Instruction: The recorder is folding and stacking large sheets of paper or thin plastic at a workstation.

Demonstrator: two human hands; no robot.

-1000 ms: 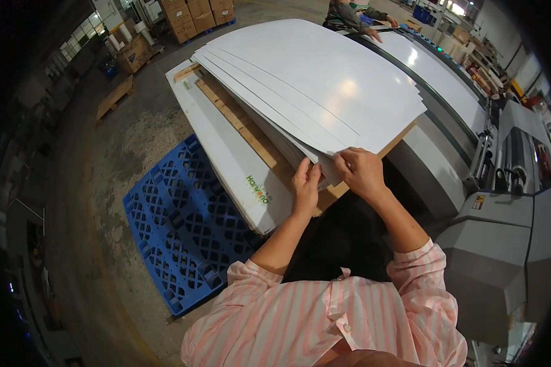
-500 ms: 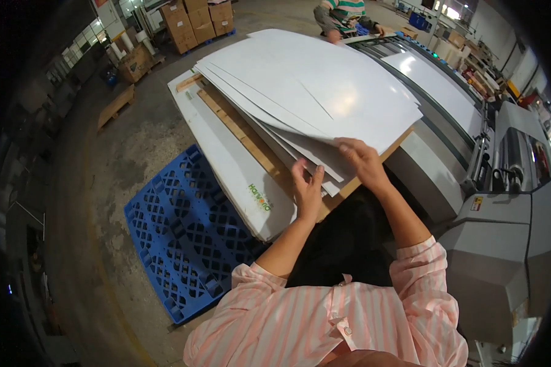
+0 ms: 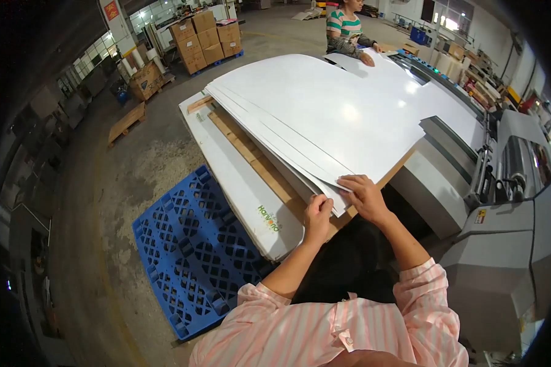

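A stack of large white sheets (image 3: 300,116) lies fanned out in front of me, its near corner lifted in loose layers. My right hand (image 3: 367,199) pinches the near corner of an upper sheet, thumb below and fingers on top. Just left of it, my left hand (image 3: 317,217) is closed at the edge of the lower sheets, fingertips curled against the thumb. Under the stack are a brown board (image 3: 395,171) and wooden strips (image 3: 251,153), resting on a white wrapped pack (image 3: 245,199) with green print.
A blue plastic pallet (image 3: 196,251) lies on the floor at left. To the right stands a grey machine (image 3: 496,244) with rollers. Across the sheets, a person in a striped shirt (image 3: 344,27) has both hands at the far sheet edge. Cardboard boxes (image 3: 208,40) stand behind.
White sheet now spreads right over the machine's bed, up to the other person's hands. My left fingers have closed from a spread pose. The raised near corner has come down.
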